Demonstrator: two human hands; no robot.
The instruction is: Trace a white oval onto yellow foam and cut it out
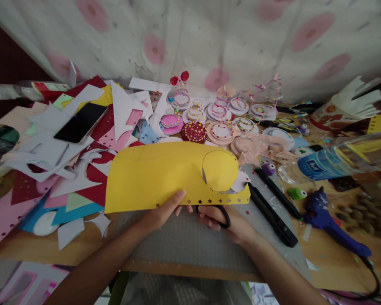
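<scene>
A large sheet of yellow paper [152, 173] is raised above the cutting mat [178, 245]. Star-shaped holes run along its near edge. Toward its right end a circle [221, 170] is outlined, with a gap along part of the line, so it looks partly cut. My left hand [169, 207] grips the sheet's near edge, thumb on top and fingers mostly hidden underneath. Just beside it, my right hand [236, 222] is closed round the black handle of a pair of scissors [226, 217]. The scissors' blades are hidden beneath the paper.
Paper scraps [92, 178] and a phone [81, 123] cover the left side. Behind stand several small beaded ornaments [220, 130]. On the right are a black cutter [273, 218], a marker [277, 192], a blue glue gun [333, 228], a bottle [317, 165] and a paper cup [332, 112].
</scene>
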